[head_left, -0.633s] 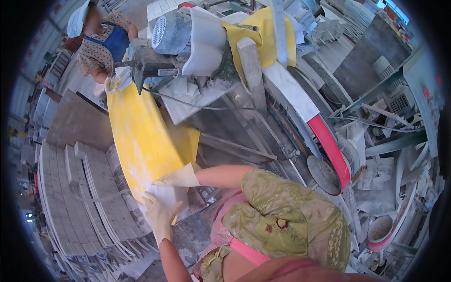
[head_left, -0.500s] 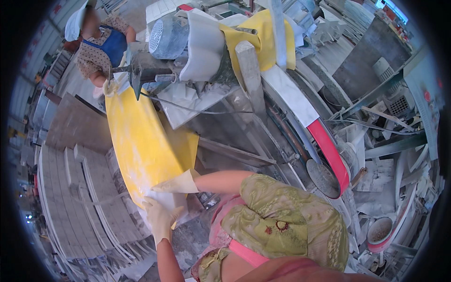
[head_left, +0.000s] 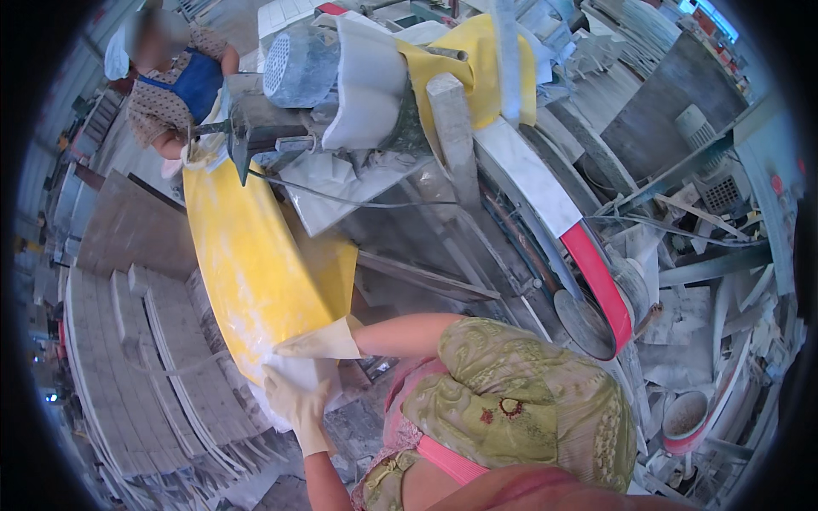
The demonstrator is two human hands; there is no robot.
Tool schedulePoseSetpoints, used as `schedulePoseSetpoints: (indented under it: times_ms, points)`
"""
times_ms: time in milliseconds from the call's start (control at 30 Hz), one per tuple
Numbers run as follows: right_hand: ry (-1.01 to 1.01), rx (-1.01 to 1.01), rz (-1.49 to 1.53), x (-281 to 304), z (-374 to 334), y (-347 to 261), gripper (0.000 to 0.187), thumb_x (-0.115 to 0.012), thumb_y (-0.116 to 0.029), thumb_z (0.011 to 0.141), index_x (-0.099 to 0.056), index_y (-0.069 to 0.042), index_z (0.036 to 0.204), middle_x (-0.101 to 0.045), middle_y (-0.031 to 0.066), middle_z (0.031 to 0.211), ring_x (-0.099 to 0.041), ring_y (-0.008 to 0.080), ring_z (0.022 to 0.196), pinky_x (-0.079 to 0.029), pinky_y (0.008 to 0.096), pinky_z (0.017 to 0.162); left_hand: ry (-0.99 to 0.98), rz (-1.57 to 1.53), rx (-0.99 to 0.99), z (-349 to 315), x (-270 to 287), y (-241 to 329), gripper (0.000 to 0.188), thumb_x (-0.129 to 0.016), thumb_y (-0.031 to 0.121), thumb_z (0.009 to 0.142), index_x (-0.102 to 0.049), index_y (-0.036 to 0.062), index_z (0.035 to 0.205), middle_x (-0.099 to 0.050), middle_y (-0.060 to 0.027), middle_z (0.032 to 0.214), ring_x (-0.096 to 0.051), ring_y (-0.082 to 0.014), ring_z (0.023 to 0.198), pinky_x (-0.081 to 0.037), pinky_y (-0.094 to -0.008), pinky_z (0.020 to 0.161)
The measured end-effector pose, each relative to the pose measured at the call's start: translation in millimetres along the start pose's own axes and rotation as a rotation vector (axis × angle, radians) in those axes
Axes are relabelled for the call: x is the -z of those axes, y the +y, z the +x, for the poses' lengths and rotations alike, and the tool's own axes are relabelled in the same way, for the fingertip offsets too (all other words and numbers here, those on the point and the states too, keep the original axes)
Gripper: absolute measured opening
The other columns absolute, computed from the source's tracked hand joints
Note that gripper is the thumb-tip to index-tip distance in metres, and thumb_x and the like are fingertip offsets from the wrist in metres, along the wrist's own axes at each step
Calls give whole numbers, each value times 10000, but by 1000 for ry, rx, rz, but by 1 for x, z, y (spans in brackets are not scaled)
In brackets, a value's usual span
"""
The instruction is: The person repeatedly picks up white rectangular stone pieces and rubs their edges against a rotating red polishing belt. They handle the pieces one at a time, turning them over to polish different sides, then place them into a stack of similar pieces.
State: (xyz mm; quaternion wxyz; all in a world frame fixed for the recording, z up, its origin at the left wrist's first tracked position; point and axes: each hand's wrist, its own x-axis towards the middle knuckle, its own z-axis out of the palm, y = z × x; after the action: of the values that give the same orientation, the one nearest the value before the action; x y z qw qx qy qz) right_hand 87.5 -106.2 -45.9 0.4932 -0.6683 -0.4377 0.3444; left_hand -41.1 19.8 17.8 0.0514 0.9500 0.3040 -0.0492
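A long yellow sheet (head_left: pixel 243 247), dusted white, lies draped over a long support running from far left toward me. Its near end is covered by a white, film-like sheet (head_left: pixel 315 375). Both my hands wear pale cream gloves. My left hand (head_left: pixel 294 400) rests on the white sheet's near left part, fingers stretched and thumb apart. Just beyond it, my right hand (head_left: pixel 322 341) lies flat where yellow meets white, its fingers stretched toward the left. I see nothing gripped in either hand; the undersides of both are hidden.
A co-worker (head_left: pixel 183 81) in a blue apron stands at the sheet's far end, gloved hand on it. Stacked grey boards (head_left: pixel 162 366) line the left. A dusty motor (head_left: pixel 298 68) stands beyond; a belt with a red section (head_left: pixel 596 277) curves along the right.
My left hand and forearm have shifted slightly right, and the glove has turned on the white sheet. My right hand stays nearly in place. The co-worker appears slightly further left.
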Motion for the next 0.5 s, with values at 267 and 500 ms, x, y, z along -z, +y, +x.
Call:
schedulePoseSetpoints:
  times_ms: [267, 500]
  points:
    - [85, 81, -58, -6, 8, 3, 600, -307, -486, 1098, -474, -111, 1535, -425, 58, 1613, -375, 208, 1481, -211, 334, 1242, 22, -43, 3, 1, -1, -1, 1348, -928, 322, 474, -240, -31, 1578, -473, -277, 1458, -495, -439, 1320, -425, -429, 1124]
    - [48, 88, 17, 1, -7, -2, 644, -278, -592, 1068, -416, -229, 1581, -377, 35, 1643, -330, 213, 1510, -191, 328, 1256, -24, -41, 56, 3, -2, 0, 1398, -969, 346, 461, -221, -21, 1583, -452, -261, 1486, -466, -413, 1354, -415, -416, 1145]
